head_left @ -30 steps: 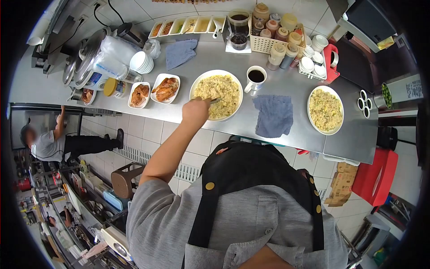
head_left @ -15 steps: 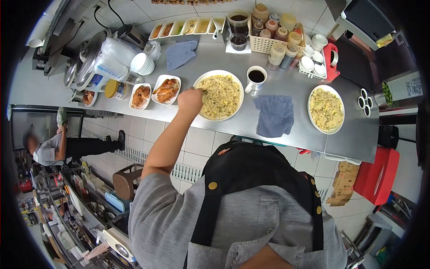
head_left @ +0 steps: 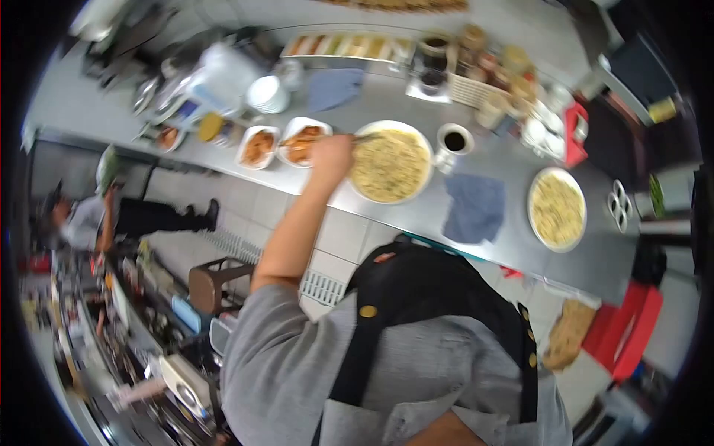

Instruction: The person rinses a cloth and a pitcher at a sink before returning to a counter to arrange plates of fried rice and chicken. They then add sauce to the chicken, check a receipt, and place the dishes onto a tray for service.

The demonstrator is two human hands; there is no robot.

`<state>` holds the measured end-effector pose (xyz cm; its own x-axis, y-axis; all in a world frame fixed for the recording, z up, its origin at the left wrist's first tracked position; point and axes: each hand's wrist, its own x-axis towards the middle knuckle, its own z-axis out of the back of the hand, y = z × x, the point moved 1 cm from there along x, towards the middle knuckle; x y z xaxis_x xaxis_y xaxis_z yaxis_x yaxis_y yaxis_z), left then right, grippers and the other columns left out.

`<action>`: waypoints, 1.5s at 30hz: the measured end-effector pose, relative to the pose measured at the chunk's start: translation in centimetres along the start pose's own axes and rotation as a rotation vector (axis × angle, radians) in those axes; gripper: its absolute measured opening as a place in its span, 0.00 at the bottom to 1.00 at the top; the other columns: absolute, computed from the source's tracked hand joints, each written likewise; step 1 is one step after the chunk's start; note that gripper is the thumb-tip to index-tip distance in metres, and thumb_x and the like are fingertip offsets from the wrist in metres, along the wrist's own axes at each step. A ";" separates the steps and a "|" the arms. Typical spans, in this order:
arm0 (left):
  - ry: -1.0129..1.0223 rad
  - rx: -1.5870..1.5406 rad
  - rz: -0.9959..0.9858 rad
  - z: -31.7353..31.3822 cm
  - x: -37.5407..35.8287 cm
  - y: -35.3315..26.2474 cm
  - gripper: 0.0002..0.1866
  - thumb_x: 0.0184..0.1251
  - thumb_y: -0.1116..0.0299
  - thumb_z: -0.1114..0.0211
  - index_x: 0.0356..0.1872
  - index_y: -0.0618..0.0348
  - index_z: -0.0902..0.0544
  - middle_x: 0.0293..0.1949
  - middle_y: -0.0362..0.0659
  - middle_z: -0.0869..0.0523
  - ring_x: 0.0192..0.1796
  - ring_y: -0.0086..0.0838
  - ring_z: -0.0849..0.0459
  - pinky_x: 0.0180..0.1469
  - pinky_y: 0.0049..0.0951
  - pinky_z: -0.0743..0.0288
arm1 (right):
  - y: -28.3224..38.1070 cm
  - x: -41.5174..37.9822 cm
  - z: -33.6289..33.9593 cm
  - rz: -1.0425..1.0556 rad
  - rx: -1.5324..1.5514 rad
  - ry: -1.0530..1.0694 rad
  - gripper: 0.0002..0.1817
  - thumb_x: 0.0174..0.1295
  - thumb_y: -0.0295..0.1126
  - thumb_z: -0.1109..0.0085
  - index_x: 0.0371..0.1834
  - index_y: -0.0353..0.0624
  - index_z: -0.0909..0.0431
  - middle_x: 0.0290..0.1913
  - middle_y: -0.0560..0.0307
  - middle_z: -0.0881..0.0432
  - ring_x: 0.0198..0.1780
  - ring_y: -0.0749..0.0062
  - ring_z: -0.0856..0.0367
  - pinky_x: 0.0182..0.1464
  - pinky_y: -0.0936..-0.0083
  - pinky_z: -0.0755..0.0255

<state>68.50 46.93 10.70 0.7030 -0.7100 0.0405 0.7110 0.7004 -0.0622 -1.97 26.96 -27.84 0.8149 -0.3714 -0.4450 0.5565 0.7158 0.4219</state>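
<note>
My left hand (head_left: 332, 157) is closed around a thin utensil (head_left: 366, 138), whose far end reaches over the left rim of a large white plate of fried rice (head_left: 390, 165). The fingers are blurred. Just left of the hand is a white dish of browned meat (head_left: 303, 143), with a similar dish (head_left: 259, 147) beyond it. A cup of dark liquid (head_left: 453, 140) stands right of the rice, above a blue cloth (head_left: 474, 208). My right hand is out of sight.
A second plate of rice (head_left: 557, 209) sits at the right. Sauce bottles and a basket (head_left: 476, 92), white cups (head_left: 543, 134) and a topping tray (head_left: 346, 47) line the back. Another person (head_left: 93, 219) stands at far left, beyond a brown stool (head_left: 207, 288).
The whole view has shifted and blurred, with the counter now further right and tilted. My left hand stays closed on the utensil at the plate's left rim.
</note>
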 end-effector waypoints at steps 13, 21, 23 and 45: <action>-0.113 -0.182 0.118 2.1 -6.9 -3.3 0.13 0.62 0.61 0.38 0.46 0.47 0.18 0.30 0.45 0.18 0.33 0.39 0.15 0.32 0.38 0.23 | -0.8 7.0 5.4 -0.015 -0.026 0.104 0.16 0.58 0.43 0.47 0.31 0.40 0.22 0.32 0.43 0.18 0.38 0.47 0.19 0.41 0.57 0.27; -0.242 -0.311 0.153 2.3 -10.7 -3.6 0.17 0.62 0.61 0.37 0.53 0.45 0.20 0.33 0.43 0.19 0.36 0.38 0.16 0.35 0.39 0.22 | -1.0 8.6 6.9 -0.028 -0.036 0.099 0.15 0.58 0.42 0.46 0.32 0.39 0.22 0.33 0.43 0.18 0.39 0.47 0.19 0.42 0.57 0.27; -0.098 -0.289 0.144 2.3 -11.0 -3.4 0.17 0.63 0.61 0.37 0.54 0.45 0.21 0.33 0.42 0.20 0.36 0.38 0.16 0.35 0.39 0.22 | -1.4 8.7 7.0 -0.028 -0.036 0.099 0.15 0.58 0.42 0.46 0.32 0.39 0.22 0.33 0.43 0.18 0.39 0.47 0.18 0.42 0.57 0.26; -0.079 -0.439 0.282 0.1 -11.7 -3.9 0.15 0.71 0.58 0.45 0.53 0.49 0.22 0.38 0.43 0.14 0.36 0.41 0.15 0.35 0.40 0.22 | -1.6 10.8 8.7 -0.037 -0.012 0.055 0.15 0.59 0.41 0.46 0.35 0.38 0.22 0.36 0.42 0.17 0.41 0.46 0.18 0.44 0.57 0.26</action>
<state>57.48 52.53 10.53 0.8771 -0.4790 0.0358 0.4325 0.7550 -0.4929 7.34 16.62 -26.46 0.7834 -0.3653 -0.5028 0.5840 0.7095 0.3945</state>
